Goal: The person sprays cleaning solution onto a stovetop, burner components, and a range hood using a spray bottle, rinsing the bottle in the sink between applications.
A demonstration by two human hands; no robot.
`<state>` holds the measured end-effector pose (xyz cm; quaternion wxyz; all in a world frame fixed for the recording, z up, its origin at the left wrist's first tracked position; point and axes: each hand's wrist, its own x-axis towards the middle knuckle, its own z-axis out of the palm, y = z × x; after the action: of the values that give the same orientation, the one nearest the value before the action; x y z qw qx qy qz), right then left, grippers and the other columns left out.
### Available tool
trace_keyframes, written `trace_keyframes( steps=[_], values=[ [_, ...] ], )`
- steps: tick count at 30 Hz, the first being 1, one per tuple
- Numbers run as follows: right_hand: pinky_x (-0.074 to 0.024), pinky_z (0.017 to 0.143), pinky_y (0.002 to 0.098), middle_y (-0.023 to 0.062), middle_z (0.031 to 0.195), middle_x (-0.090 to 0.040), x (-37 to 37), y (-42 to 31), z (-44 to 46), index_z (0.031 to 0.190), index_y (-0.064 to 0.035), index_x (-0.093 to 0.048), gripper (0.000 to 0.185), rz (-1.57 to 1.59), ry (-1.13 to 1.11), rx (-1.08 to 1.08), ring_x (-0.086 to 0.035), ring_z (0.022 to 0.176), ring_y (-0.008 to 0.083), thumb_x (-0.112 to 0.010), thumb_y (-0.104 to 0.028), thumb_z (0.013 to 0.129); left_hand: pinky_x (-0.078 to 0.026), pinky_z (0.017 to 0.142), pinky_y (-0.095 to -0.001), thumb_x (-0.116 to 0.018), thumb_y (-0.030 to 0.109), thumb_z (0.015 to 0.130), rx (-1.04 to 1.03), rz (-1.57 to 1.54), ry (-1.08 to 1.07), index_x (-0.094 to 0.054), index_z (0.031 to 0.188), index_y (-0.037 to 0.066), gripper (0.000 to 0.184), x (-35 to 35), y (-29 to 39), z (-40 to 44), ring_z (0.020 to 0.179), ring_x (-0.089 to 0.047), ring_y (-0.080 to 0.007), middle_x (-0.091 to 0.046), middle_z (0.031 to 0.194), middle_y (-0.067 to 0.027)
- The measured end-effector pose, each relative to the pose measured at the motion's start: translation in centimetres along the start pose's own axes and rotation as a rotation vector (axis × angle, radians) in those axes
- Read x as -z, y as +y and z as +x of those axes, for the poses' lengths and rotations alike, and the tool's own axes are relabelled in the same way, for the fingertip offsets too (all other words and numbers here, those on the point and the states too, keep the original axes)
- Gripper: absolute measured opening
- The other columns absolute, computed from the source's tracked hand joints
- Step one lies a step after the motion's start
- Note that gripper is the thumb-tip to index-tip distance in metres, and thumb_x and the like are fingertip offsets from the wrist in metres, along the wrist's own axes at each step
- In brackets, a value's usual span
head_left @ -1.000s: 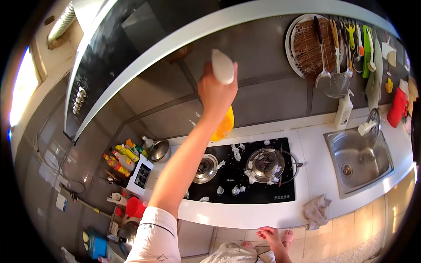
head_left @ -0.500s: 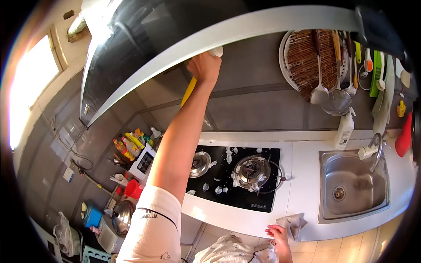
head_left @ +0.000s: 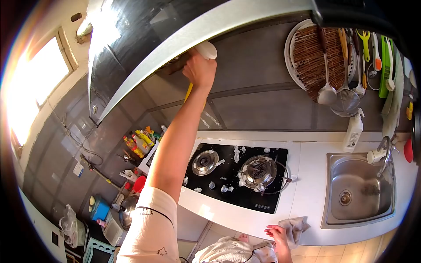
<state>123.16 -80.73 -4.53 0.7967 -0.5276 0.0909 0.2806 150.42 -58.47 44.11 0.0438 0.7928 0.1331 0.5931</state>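
Observation:
My left hand (head_left: pixel 199 70) is raised under the range hood (head_left: pixel 175 57), with its fingers wrapped around what looks like a spray bottle (head_left: pixel 206 50). A rounded white top shows above my fist and a strip of yellow below it; the rest is hidden by the hand and wrist. Low by the counter's front edge, my right hand (head_left: pixel 277 233) is empty, its fingers loosely apart. Beside it a grey-beige cloth (head_left: pixel 294 229) drapes over the edge. White foam clumps dot the black gas stove (head_left: pixel 228 199) beneath my left arm.
To the right is a steel sink (head_left: pixel 359 206) with a faucet (head_left: pixel 386 153); a white pump bottle (head_left: pixel 353 133) stands behind it. Utensils, including a spatula (head_left: pixel 327 94), hang on the wall. Condiment bottles (head_left: pixel 136 147) and a red cup (head_left: pixel 139 184) are at the left.
The view has shifted, so the stove and sink appear slightly farther right. More of the white top shows above my left hand. My right hand stays beside the cloth.

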Motion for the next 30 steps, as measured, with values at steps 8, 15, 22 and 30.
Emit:
trace_keyframes(
  steps=[8, 15, 22, 30],
  values=[
    [-0.0468, 0.067, 0.0232, 0.0112, 0.080, -0.064, 0.2, 0.4, -0.2, 0.091, 0.0019, -0.060, 0.018, 0.010, -0.002, 0.010, -0.061, 0.073, 0.0152, -0.046, -0.002, 0.080, -0.046, 0.069, -0.0477, -0.062, 0.022, 0.068, 0.028, -0.038, 0.003, -0.054, 0.085, 0.006, 0.025, 0.4, 0.0, -0.7, 0.077, -0.059, -0.0387, -0.062, 0.077, -0.0179],
    [-0.0480, 0.067, 0.0233, 0.0125, 0.081, -0.064, 1.6, 0.8, -0.6, 0.092, 0.0035, -0.060, 0.020, -0.001, -0.004, -0.018, -0.061, 0.074, 0.0159, -0.046, -0.002, 0.080, -0.046, 0.068, -0.0480, -0.062, 0.020, 0.067, 0.098, -0.016, 0.066, -0.052, 0.088, 0.005, 0.028, 0.8, -0.6, -1.6, 0.076, -0.060, -0.0388, -0.062, 0.075, -0.0187],
    [-0.0488, 0.067, 0.0238, 0.0133, 0.082, -0.064, 2.0, 1.7, -0.8, 0.093, 0.0044, -0.060, 0.020, 0.009, -0.007, -0.017, -0.062, 0.074, 0.0165, -0.045, -0.002, 0.080, -0.047, 0.068, -0.0488, -0.062, 0.020, 0.067, 0.075, 0.037, -0.040, -0.051, 0.091, 0.005, 0.031, 0.3, -2.2, -2.8, 0.075, -0.060, -0.0392, -0.062, 0.076, -0.0193],
    [-0.0487, 0.067, 0.0235, 0.0136, 0.081, -0.064, 3.3, 3.5, -0.3, 0.092, 0.0051, -0.060, 0.021, 0.020, -0.014, 0.002, -0.062, 0.074, 0.0171, -0.045, -0.001, 0.080, -0.049, 0.067, -0.0465, -0.065, 0.019, 0.067, -0.041, 0.054, -0.067, -0.047, 0.094, 0.005, 0.035, -1.3, -0.4, -2.2, 0.073, -0.061, -0.0371, -0.062, 0.078, -0.0177]
  ],
)
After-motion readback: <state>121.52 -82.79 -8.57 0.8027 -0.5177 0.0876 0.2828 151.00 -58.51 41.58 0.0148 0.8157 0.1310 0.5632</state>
